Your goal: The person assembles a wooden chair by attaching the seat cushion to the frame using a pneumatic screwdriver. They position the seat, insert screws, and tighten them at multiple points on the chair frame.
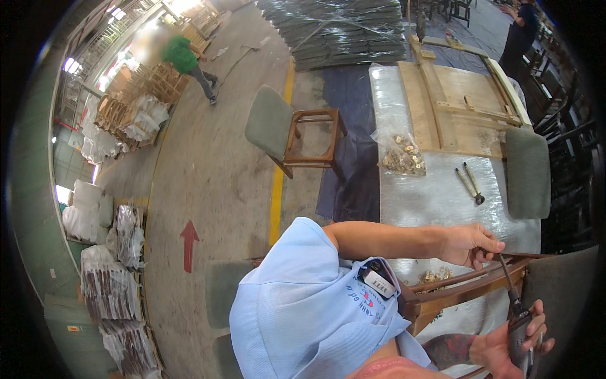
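Observation:
My right hand (505, 347) is wrapped round a dark power screwdriver (520, 331). Its long thin bit points up toward my left hand (476, 246). The thumb and fingers of my left hand are pinched together at the bit's tip; what they hold there is too small to make out. Right below that hand is a brown wooden chair frame (467, 294), with a dark grey padded panel (562, 290) against its right end. Small brass-coloured metal pieces (435, 276) lie beside the frame, partly hidden by it.
The plastic-wrapped worktable (394, 215) bears a bag of metal pieces (404, 156), a two-handled tool (470, 184), a grey padded panel (529, 174) and a wooden jig (442, 95). A chair with an open seat frame (309, 136) stands left. Two people are farther off.

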`<state>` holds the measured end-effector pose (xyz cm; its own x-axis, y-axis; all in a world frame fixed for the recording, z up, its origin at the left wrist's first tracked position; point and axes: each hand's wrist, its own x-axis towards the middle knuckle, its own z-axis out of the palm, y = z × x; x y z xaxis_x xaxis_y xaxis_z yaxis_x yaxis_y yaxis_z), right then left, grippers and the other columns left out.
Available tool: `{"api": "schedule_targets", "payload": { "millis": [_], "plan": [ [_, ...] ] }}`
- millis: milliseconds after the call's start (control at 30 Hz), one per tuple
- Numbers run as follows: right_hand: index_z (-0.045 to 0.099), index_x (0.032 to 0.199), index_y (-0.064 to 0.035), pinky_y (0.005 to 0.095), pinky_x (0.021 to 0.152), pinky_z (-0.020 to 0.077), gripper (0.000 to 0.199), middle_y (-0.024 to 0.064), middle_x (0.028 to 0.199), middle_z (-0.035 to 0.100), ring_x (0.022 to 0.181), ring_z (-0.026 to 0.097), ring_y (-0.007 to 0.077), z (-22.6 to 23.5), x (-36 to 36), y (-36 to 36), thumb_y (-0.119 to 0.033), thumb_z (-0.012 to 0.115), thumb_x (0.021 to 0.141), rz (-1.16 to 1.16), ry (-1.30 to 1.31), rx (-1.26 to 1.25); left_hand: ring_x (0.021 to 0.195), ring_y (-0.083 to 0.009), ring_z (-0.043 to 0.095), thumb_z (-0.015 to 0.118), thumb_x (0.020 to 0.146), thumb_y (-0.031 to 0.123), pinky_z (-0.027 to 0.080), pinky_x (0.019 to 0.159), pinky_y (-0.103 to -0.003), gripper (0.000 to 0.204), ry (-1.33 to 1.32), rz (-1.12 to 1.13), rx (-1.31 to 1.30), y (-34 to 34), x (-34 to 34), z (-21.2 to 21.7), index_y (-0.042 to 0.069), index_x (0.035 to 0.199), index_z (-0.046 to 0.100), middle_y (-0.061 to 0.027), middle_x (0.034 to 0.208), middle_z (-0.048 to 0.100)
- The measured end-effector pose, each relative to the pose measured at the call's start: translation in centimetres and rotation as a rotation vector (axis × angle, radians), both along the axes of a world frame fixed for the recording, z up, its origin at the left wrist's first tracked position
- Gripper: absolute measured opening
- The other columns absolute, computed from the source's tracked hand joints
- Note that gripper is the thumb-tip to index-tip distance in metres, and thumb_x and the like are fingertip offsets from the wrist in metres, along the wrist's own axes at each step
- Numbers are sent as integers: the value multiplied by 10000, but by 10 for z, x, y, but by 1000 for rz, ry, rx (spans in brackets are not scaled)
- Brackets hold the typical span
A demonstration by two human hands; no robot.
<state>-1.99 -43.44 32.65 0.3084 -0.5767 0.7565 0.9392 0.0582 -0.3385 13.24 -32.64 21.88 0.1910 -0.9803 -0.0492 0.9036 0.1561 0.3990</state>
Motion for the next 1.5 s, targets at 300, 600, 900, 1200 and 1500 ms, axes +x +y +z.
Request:
{"api": "schedule_targets", "payload": {
  "millis": [300, 600, 900, 1200, 1500],
  "plan": [
    [504, 1131, -84, 615, 915, 446, 325, 76, 770, 588, 762, 564, 286, 1, 13, 18, -303, 512, 890, -116, 237, -58, 567, -47, 447, 704, 935, 233, 354, 541, -213, 218, 67, 78, 23, 4, 14, -5, 98, 793, 608, 16, 687, 579],
    [559, 1025, -32, 441, 837, 263, 442, 16, 696, 377, 728, 384, 166, -37, 0, -12, -274, 540, 656, -98, 251, -41, 565, -65, 449, 710, 931, 251, 355, 554, -245, 248, 82, 81, -14, 14, 8, -14, 104, 762, 605, 15, 687, 584],
    [513, 1093, -19, 442, 718, 408, 349, 80, 750, 531, 674, 542, 239, -24, 15, 20, -217, 506, 805, -8, 121, -176, 580, -70, 440, 726, 917, 265, 362, 558, -252, 251, 78, 89, 10, 22, 2, -21, 95, 775, 607, 16, 680, 568],
    [495, 1079, -5, 440, 713, 418, 324, 70, 770, 511, 677, 527, 221, -29, 14, 19, -246, 486, 861, -62, 93, -256, 615, -83, 460, 744, 901, 271, 378, 560, -260, 251, 84, 79, -41, 22, 3, -27, 80, 827, 599, -1, 713, 573],
    [484, 1061, 29, 460, 738, 410, 313, 60, 761, 485, 714, 514, 212, -28, 1, 8, -240, 478, 901, -49, 168, -432, 617, -88, 444, 739, 906, 239, 385, 563, -263, 256, 106, 87, -20, 25, -1, -25, 75, 808, 569, -9, 723, 556]
  ]
}}
